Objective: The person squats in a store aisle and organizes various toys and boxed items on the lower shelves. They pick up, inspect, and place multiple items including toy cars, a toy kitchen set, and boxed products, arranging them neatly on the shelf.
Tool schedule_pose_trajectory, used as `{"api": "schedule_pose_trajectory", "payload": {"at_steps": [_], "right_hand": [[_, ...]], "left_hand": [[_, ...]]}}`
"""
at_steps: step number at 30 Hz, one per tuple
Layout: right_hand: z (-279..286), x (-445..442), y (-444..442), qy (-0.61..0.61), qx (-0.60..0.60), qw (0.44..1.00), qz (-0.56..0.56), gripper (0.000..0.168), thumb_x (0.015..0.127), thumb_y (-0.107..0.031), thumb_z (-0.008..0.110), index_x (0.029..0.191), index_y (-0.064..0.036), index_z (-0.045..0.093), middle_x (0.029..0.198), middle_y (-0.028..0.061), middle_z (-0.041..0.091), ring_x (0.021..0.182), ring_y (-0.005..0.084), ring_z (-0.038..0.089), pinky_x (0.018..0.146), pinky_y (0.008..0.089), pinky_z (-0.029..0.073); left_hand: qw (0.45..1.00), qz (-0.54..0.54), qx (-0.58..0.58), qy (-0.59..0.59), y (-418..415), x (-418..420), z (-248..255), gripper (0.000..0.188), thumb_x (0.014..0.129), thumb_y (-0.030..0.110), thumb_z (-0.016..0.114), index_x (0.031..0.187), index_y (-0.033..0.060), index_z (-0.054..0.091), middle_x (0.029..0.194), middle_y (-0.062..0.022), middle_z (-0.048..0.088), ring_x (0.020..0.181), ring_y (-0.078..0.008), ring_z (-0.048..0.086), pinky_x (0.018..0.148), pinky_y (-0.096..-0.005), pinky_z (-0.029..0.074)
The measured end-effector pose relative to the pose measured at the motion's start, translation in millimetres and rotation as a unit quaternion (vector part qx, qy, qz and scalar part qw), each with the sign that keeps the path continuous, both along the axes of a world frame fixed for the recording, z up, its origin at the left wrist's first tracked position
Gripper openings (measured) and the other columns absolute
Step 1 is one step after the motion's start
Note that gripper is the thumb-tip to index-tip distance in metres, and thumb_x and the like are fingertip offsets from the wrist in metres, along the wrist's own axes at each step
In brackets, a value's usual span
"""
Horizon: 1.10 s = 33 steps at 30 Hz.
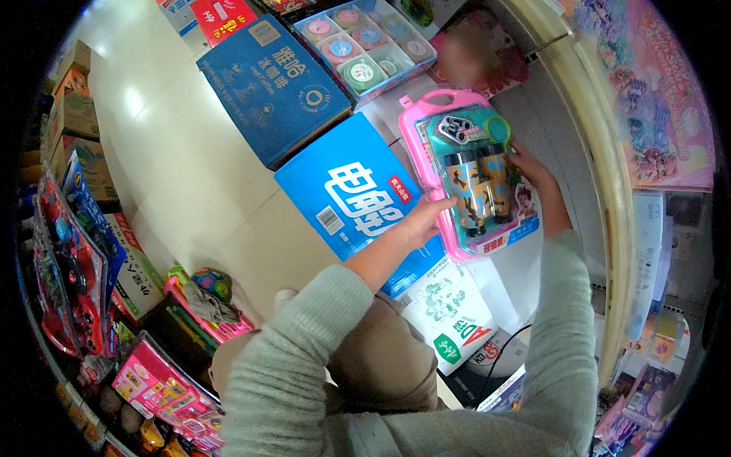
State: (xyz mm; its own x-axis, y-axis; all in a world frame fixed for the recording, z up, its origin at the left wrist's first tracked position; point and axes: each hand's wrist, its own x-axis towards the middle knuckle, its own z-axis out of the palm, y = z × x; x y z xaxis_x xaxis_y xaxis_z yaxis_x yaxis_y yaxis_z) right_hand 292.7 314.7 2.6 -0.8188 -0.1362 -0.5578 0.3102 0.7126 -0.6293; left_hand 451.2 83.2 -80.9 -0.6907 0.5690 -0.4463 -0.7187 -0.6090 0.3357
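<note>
A packaged toy set (471, 177) with a pink plastic frame and handle lies tilted before me, above the shelf and the blue carton. Under its clear plastic sit camouflage toy binoculars (478, 188) and a round green piece (498, 129). My left hand (425, 221) grips the pink left edge, with the thumb over the front near the binoculars. My right hand (535, 171) is at the right edge, its fingers partly hidden behind the package.
A blue carton (325, 188), a dark blue carton (274, 85) and a tray of small round tubs (365, 40) line the shelf's left side. A white carton (451, 308) lies nearer me. Boxed toys (171, 394) stand at lower left; a curved shelf edge (608, 171) runs along the right.
</note>
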Motion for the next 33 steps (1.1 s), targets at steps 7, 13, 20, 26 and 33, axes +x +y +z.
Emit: {"api": "schedule_pose_trajectory", "payload": {"at_steps": [7, 13, 20, 26, 33], "right_hand": [[-8.1, -28.4, -23.4, 0.047, 0.112, 0.993, 0.003, 0.06, 0.07, -0.022, 0.052, 0.122, -0.006, 0.027, 0.117, 0.014, 0.038, 0.105, 0.0231, 0.038, 0.087, 0.0313, 0.029], [-49.6, -59.5, -24.9, 0.033, 0.106, 0.992, 0.067, 0.057, 0.07, -0.021, 0.053, 0.12, -0.007, 0.03, 0.116, 0.0142, 0.038, 0.106, 0.0228, 0.037, 0.087, 0.0339, 0.029], [-111.1, -90.7, 39.5, 0.12, 0.049, 0.981, 0.141, 0.054, 0.07, -0.018, 0.053, 0.117, -0.001, 0.034, 0.11, 0.0144, 0.044, 0.098, 0.0195, 0.044, 0.083, 0.0289, 0.034], [-80.3, -59.6, -46.0, 0.07, 0.11, 0.985, 0.118, 0.048, 0.071, -0.016, 0.053, 0.114, -0.002, 0.038, 0.107, 0.0144, 0.047, 0.095, 0.0196, 0.046, 0.079, 0.0276, 0.037], [-126.3, -57.1, -30.0, 0.19, 0.132, 0.969, 0.089, 0.036, 0.073, -0.01, 0.05, 0.108, -0.002, 0.043, 0.099, 0.0173, 0.05, 0.089, 0.0242, 0.05, 0.075, 0.0312, 0.039]], "left_hand": [[0.997, 0.041, 0.058, -0.04, 19.0, -14.4, -3.8, 0.053, 0.073, 0.029, 0.052, 0.118, 0.0096, 0.03, 0.117, -0.006, 0.036, 0.108, -0.0162, 0.032, 0.091, -0.031, 0.021], [0.992, 0.092, -0.001, -0.084, 20.4, -19.7, -4.8, 0.046, 0.074, 0.028, 0.051, 0.113, 0.0091, 0.036, 0.116, -0.0057, 0.037, 0.106, -0.0191, 0.036, 0.089, -0.0332, 0.025], [0.967, 0.248, 0.04, -0.045, 47.2, -30.2, -11.8, 0.051, 0.07, 0.02, 0.052, 0.115, 0.0082, 0.03, 0.115, -0.0094, 0.037, 0.106, -0.023, 0.035, 0.09, -0.0362, 0.027], [0.957, 0.276, -0.085, -0.031, 32.8, -33.4, -6.1, 0.068, 0.07, 0.016, 0.052, 0.121, 0.0033, 0.01, 0.115, -0.0137, 0.032, 0.107, -0.0249, 0.032, 0.09, -0.0345, 0.027], [0.976, 0.214, 0.044, -0.022, 5.9, -32.7, 2.5, 0.049, 0.074, 0.024, 0.048, 0.117, 0.0123, 0.027, 0.119, -0.0068, 0.031, 0.111, -0.0204, 0.026, 0.093, -0.0351, 0.017]]}}
